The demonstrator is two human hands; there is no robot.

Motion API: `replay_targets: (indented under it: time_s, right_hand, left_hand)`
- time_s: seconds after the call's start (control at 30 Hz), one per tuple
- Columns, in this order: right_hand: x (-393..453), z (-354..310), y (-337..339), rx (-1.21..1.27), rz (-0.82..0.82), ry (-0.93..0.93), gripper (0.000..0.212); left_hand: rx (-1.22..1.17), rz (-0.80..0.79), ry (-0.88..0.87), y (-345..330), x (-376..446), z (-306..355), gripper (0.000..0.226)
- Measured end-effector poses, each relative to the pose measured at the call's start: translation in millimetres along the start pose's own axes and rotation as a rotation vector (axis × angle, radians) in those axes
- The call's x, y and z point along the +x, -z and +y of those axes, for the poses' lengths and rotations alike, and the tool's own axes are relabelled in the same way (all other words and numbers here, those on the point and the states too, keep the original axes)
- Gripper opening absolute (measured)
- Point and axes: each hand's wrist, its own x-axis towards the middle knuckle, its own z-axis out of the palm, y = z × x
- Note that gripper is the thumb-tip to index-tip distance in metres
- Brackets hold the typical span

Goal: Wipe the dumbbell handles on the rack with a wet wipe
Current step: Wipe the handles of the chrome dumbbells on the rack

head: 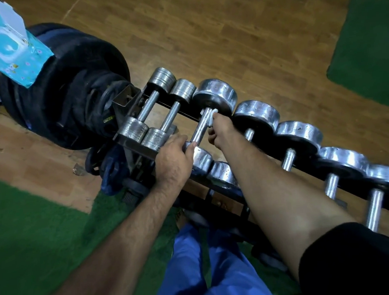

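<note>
Head view, seven dumbbells [212, 114], right fingers [212, 133] clamping wipe [214, 111], left fingers [189, 145] gripping weight.

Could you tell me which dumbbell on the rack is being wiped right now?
The third dumbbell from the weight-plate end: its handle alone has the white wipe against it, under the right hand.

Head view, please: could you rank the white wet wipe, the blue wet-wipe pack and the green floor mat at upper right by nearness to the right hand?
1. White wet wipe: gripped in the right hand on the handle.
2. Blue wet-wipe pack: far left, atop the black plates.
3. Green floor mat: far upper right; close to the pack's distance, so this order is tentative.
</note>
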Motion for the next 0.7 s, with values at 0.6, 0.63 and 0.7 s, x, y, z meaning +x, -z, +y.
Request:
replay_targets:
  time_s: [0.6, 0.63, 0.7]
  right_hand:
    - [-12, 13, 16, -0.179, -0.147, -0.047, 0.03]
    - [-10, 13, 14, -0.143, -0.113, -0.022, 0.029]
    - [-13, 17, 12, -0.221, -0.106, 0.019, 0.026]
  left_hand:
    - [-0.022, -0.032, 0.016, 5, 1, 0, 0.037]
    - [-0.02, -0.031, 0.01, 4, 1, 0, 0.037]
    - [-0.014, -0.024, 0.002, 3, 1, -1, 0.036]
